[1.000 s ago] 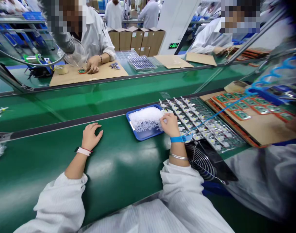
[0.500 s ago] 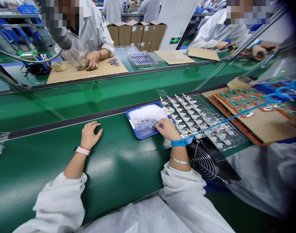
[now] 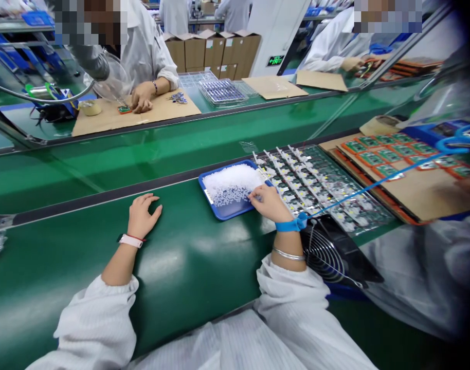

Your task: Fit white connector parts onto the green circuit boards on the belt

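My left hand (image 3: pixel 143 216) rests on the green work surface, left of the tray, with its fingers apart and nothing in it. A blue tray (image 3: pixel 232 211) holds a heap of small white plastic pieces (image 3: pixel 235 179), thinning out toward its near side. My right hand (image 3: pixel 269 202) is over the tray's right near corner, thumb and fingertips pinched together by the scattered pieces. Whatever lies between those fingertips is too small to make out. A blue wrist strap (image 3: pixel 291 225) with a cord circles my right wrist.
Right of the tray lie rows of white assemblies (image 3: pixel 308 180) on clear plastic. A black fan (image 3: pixel 331 252) stands by my right forearm. Green circuit boards (image 3: pixel 387 154) lie on cardboard farther right. Across the bench, a co-worker's hand (image 3: pixel 143 96) is beside a small board.
My right hand has shifted slightly right along the tray's near corner, fingertips still pinched. My left hand stays in place. The view has tilted a little.
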The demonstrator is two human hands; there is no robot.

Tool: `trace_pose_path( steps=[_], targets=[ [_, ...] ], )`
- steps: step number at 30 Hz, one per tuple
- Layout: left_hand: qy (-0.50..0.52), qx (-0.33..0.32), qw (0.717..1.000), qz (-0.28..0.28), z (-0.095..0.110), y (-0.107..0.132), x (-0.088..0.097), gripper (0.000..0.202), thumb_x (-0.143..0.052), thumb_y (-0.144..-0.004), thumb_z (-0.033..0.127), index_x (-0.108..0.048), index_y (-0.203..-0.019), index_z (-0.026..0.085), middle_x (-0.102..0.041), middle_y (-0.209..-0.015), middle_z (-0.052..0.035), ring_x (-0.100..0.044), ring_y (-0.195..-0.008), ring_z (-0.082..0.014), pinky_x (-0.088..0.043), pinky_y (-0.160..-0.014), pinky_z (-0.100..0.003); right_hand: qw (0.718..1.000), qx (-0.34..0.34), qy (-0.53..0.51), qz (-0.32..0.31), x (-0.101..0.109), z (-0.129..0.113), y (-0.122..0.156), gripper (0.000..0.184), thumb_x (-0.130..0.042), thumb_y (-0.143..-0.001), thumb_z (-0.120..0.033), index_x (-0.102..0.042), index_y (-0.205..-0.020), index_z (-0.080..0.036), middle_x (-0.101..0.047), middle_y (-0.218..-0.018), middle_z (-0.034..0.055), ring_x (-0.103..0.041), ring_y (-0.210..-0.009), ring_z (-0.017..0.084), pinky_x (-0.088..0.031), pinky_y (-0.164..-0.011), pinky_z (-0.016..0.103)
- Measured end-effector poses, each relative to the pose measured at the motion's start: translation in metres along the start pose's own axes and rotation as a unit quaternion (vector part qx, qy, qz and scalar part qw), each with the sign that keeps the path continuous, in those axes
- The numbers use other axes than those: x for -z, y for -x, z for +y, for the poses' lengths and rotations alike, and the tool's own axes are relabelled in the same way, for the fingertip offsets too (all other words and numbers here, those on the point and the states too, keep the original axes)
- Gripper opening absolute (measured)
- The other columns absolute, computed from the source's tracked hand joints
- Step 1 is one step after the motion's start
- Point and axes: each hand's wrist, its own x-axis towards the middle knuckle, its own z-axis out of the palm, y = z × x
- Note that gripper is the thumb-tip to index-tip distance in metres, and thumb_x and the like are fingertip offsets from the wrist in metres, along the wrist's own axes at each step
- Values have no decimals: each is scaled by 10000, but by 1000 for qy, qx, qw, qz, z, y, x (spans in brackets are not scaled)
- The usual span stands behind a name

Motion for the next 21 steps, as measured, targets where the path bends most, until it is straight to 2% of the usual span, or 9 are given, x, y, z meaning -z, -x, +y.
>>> trace_pose_path(
  steps=[4, 8, 13, 21],
  targets=[
    [1, 6, 1000, 1, 1, 0, 0, 335, -506, -823, 413, -633, -1046, 199, -601, -1191, -90, -513, -1126, -279, -392, -965, -439, 999, -25, -35, -31, 5, -3, 2, 220, -480, -758, -166, -697, -780, -192, -615, -937, 82, -503, -900, 228, -356, -817, 356],
    [2, 9, 1000, 3, 4, 0, 2, 328, -505, -821, 406, -635, -1040, 199, -605, -1187, -89, -520, -1118, -276, -400, -954, -437, 999, -35, -21, -32, 5, -6, 2, 242, -469, -764, -165, -707, -738, -196, -609, -923, 85, -494, -900, 233, -344, -817, 365],
    [3, 10, 1000, 4, 6, 0, 3, 321, -508, -817, 404, -636, -1031, 201, -607, -1185, -88, -521, -1119, -272, -397, -959, -437, 998, -51, -11, -42, 6, -10, 0, 249, -472, -774, -175, -720, -772, -198, -602, -957, 91, -479, -914, 241, -340, -810, 366],
    [1, 10, 1000, -2, 7, 0, 4, 324, -504, -819, 400, -632, -1043, 203, -603, -1189, -91, -517, -1122, -278, -399, -951, -442, 999, -54, 7, 1, 4, -3, 0, 249, -478, -774, -175, -725, -738, -181, -612, -890, 98, -499, -890, 244, -340, -810, 370]
  ],
)
